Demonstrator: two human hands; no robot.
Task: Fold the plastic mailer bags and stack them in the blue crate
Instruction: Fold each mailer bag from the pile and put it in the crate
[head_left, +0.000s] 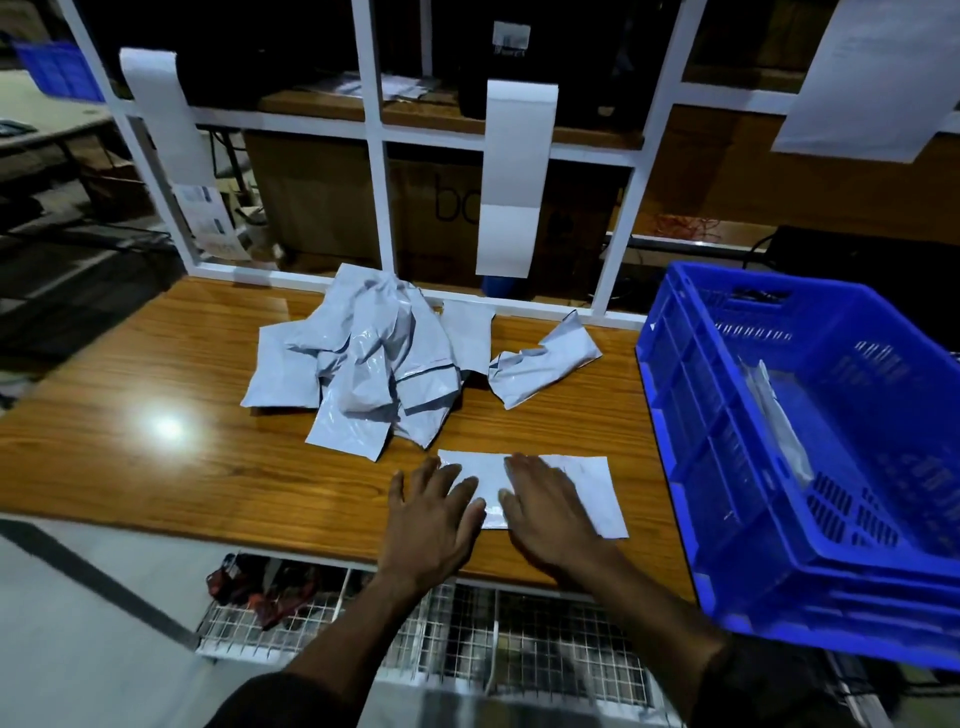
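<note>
Only one marking can be read: the dark letters "bc", or possibly "bo", on the brown box (441, 208) behind the white frame (375, 130), cut off by a hanging paper strip (511, 176). Print on the label sheets (208, 218) left of the box is too small to read.

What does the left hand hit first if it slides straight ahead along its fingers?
Likely the heap of crumpled mailer bags. The left hand lies flat on the mailer being folded, fingers pointing away and slightly right; the heap's near edge lies just beyond the fingertips.
</note>
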